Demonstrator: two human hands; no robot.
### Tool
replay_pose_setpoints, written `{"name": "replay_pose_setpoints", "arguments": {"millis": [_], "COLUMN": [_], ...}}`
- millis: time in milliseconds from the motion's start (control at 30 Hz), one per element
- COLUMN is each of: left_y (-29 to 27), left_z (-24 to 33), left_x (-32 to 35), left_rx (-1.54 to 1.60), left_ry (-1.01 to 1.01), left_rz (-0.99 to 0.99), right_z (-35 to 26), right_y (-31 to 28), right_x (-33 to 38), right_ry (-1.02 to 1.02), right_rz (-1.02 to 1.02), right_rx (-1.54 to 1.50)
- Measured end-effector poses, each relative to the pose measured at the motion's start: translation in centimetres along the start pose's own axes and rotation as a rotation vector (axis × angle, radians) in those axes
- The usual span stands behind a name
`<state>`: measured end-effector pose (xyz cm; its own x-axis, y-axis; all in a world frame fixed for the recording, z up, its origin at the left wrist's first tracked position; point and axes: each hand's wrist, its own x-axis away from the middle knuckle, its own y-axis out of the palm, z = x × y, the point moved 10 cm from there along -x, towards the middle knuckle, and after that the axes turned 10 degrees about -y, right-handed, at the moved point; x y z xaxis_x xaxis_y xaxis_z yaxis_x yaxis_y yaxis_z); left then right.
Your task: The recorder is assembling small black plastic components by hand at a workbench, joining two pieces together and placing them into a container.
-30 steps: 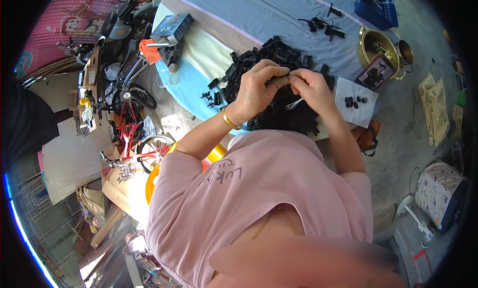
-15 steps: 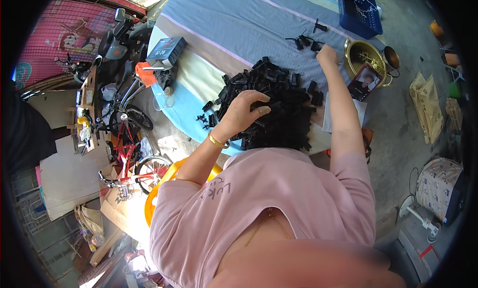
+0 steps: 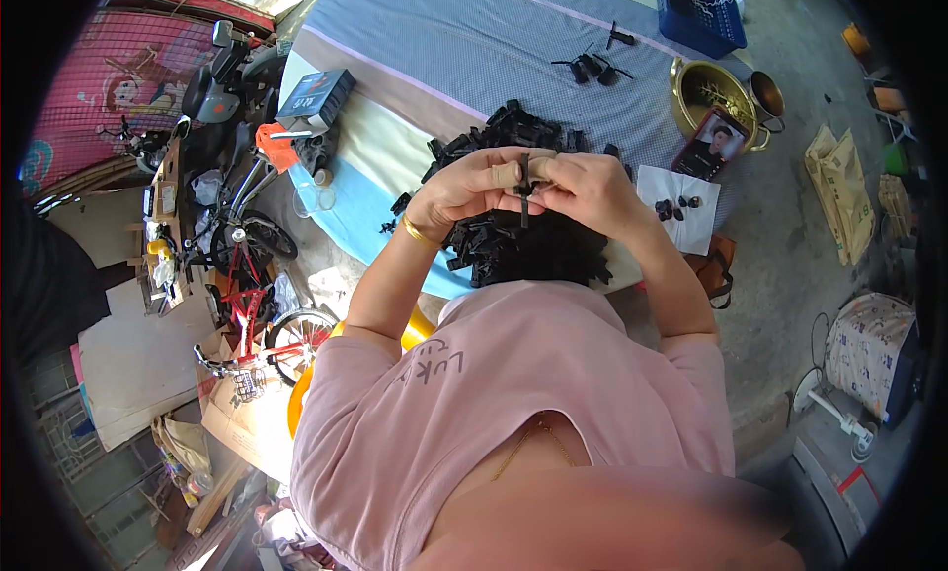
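Note:
Above a heap of small black plastic parts (image 3: 538, 255), my two hands meet with fingertips together. Between them is a slim black plastic piece (image 3: 524, 214) with a narrow bar pointing down toward me. My left hand (image 3: 464, 188) pinches it from the left, a gold bracelet on that wrist and what looks like tape around a finger. My right hand (image 3: 602, 191) grips it from the right, its fingers curled and partly hiding the piece. Farther off on the cloth lie several black pieces with thin arms (image 3: 592, 70), and another one (image 3: 620, 36) beyond them.
To the right, a white paper (image 3: 693, 239) carries several small dark bits (image 3: 676, 210). Next to it a phone (image 3: 706, 149) leans on a brass pot (image 3: 679, 95); a blue basket (image 3: 706, 33) stands beyond. A dark box (image 3: 314, 99) and an orange cloth (image 3: 275, 149) are at left.
My right hand has come back from the far black pieces to meet my left hand over the heap. Both now hold a black piece; the left was loosely open before.

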<state>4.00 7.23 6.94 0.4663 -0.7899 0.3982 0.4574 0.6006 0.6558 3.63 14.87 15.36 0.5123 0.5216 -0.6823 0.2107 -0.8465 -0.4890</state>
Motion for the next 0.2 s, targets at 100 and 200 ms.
{"name": "replay_pose_setpoints", "arguments": {"millis": [100, 200], "left_y": [-0.7, 1.1], "left_z": [-0.5, 0.3], "left_x": [0.5, 1.8], "left_rx": [-0.207, -0.275], "left_ry": [-0.015, 0.097], "left_rz": [0.186, 0.199], "right_z": [-1.5, -1.6], "right_y": [0.8, 1.5], "right_x": [0.2, 0.7], "right_ry": [-0.045, 0.007], "right_rz": [-0.105, -0.108], "right_rx": [0.144, 0.151]}}
